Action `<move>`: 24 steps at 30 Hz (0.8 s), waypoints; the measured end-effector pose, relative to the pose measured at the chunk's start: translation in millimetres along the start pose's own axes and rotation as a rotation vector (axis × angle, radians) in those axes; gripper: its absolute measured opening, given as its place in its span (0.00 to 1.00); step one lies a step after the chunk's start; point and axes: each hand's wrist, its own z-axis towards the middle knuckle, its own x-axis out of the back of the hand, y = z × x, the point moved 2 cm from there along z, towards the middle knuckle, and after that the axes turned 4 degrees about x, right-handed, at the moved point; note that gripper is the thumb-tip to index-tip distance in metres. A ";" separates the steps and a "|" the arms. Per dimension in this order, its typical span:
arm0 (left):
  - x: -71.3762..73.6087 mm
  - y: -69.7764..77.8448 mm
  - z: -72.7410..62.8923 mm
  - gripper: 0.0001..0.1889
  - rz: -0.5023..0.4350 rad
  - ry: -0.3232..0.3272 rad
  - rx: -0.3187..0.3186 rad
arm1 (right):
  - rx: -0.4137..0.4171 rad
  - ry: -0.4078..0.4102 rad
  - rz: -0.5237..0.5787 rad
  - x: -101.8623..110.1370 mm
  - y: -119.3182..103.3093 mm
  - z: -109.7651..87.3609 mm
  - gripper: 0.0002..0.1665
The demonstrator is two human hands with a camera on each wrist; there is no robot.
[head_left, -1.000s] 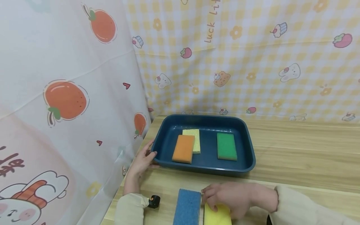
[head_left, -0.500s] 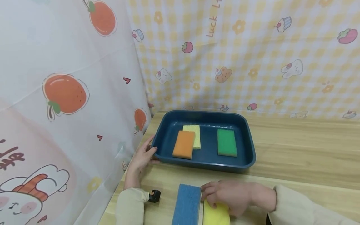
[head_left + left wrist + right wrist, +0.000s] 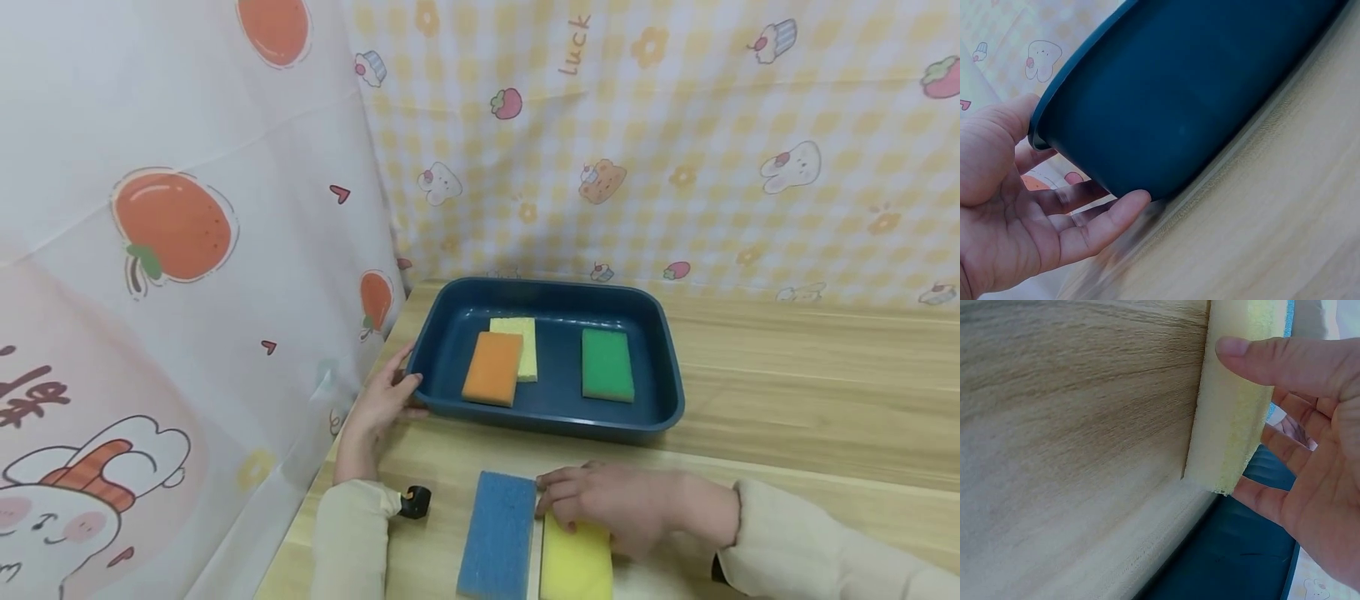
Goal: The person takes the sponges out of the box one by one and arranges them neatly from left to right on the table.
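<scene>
My left hand (image 3: 382, 400) grips the left end of a dark blue rectangular baking pan (image 3: 540, 421). In the left wrist view the thumb lies on the rim and the fingers reach along the end wall (image 3: 1104, 125). Inside the pan, an orange sponge (image 3: 492, 368) overlaps a pale yellow one (image 3: 528, 350), and a green sponge (image 3: 607, 364) lies apart on the right. My right hand (image 3: 622, 504) holds a yellow sponge (image 3: 577, 558) at the front, thumb on its near side (image 3: 1219, 425). A blue sponge (image 3: 498, 533) lies just left of it.
The wooden table (image 3: 810, 392) extends to the right of the pan. A printed white curtain (image 3: 285, 250) hangs along the left, and a yellow checked one (image 3: 637, 125) stands behind the pan. A black strap piece (image 3: 415, 502) shows at the left sleeve.
The head view has tilted down, so the pan, sponges and hands all sit higher in it. Both hands keep their places on the pan and the yellow sponge.
</scene>
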 end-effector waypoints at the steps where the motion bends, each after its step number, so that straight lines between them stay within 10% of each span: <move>1: 0.2 0.5 0.1 0.32 -0.002 -0.003 -0.001 | 0.003 0.001 -0.005 0.7 -0.2 0.1 0.30; 24: -1.1 4.0 -4.8 0.32 -0.005 -0.020 -0.024 | -0.070 -0.002 -0.053 53.5 -10.6 -4.7 0.28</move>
